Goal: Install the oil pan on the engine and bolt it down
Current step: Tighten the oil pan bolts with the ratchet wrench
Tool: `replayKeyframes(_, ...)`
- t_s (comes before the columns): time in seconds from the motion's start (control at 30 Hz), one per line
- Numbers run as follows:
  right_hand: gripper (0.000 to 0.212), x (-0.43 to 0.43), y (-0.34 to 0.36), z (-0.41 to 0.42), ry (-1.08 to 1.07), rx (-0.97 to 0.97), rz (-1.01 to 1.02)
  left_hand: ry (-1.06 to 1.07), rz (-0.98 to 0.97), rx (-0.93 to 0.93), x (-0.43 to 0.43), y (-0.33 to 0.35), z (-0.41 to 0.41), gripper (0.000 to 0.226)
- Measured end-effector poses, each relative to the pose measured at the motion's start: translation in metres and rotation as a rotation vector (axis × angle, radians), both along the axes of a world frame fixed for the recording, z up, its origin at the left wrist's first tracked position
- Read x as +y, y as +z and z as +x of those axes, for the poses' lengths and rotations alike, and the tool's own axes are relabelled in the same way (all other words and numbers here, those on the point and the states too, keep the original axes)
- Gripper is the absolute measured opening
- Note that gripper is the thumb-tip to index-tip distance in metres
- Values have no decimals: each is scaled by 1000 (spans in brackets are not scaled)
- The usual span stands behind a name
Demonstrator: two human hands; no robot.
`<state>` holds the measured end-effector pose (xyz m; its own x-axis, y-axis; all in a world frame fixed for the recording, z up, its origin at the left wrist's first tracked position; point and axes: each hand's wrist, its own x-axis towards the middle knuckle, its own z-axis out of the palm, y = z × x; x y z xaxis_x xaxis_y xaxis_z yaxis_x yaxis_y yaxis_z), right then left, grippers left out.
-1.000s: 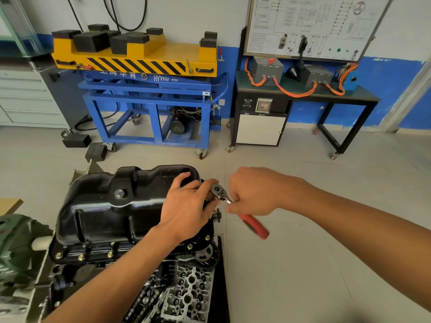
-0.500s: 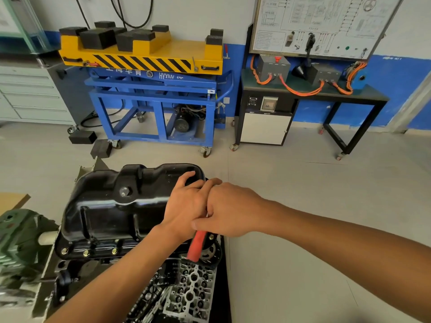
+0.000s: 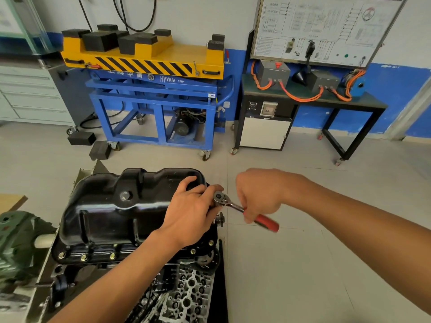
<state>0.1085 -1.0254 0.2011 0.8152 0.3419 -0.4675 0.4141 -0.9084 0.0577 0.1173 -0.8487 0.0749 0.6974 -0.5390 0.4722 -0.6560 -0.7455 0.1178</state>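
Oil pan (image 3: pixel 112 213) (black, glossy) was recorded in the lower left of the frame, seated on the engine (image 3: pixel 186 294), with its flange lying along the block. Brass-coloured bolts (image 3: pixel 84 257) were noted in the near edge of the flange. A drain plug (image 3: pixel 124 196) was noted on the pan's upper face.

Left hand (image 3: pixel 189 213) was laid over the right-hand end of the pan. Its grip was narrowed, with forefinger and thumb closed about the head of the ratchet (image 3: pixel 224 200) and the remaining fingers spread on the pan. The ratchet head was held at the pan's right edge, near the centre of the frame.

Right hand (image 3: pixel 258 194) was placed just right of centre, its grip wrapped round the ratchet where the red handle (image 3: pixel 268 223) begins. The handle's end was left projecting down and to the right. What the ratchet was seated on could not be told (hidden by the left hand).

A yellow-and-blue lift cart (image 3: pixel 151 66) was noted in the upper middle, and two black blocks (image 3: pixel 81 138) on the floor at its left foot. At upper right, a black table (image 3: pixel 326 99) was seen carrying grey boxes joined by orange cables, below a wiring board (image 3: pixel 321 26).
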Motion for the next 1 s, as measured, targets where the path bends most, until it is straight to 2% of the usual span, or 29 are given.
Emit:
replayKeyframes(0.07,12,-6,-2,5,-31,-149,-38,6,7,-5,1,0,0,38)
replayKeyframes(0.1,12,-6,-4,7,-31,-242,-42,8,9,-11,1,0,-1,38)
replayKeyframes(0.2,38,-2,-11,14,21,-486,-33,12,0,-32,0,0,-1,41)
replayKeyframes(0.3,41,4,-17,22,129,-590,-7,16,-12,-50,0,0,-1,47)
replayKeyframes(0.43,19,5,-20,26,171,-574,-16,8,-11,-56,1,0,-1,54)
replayKeyframes(0.5,15,2,-21,24,187,-568,-12,10,-3,-53,1,0,-1,55)
replayKeyframes(0.63,41,-11,-15,15,188,-493,32,40,-25,-68,-3,-1,-2,52)
replayKeyframes(0.77,46,-16,-10,4,139,-239,97,69,-69,-86,-7,-1,-1,49)
replayKeyframes(0.87,55,-9,-19,-5,151,-46,250,76,-75,-81,-7,-1,-2,50)
replayKeyframes(1.0,62,10,-33,-23,120,-20,361,82,-68,-69,-7,0,-2,52)
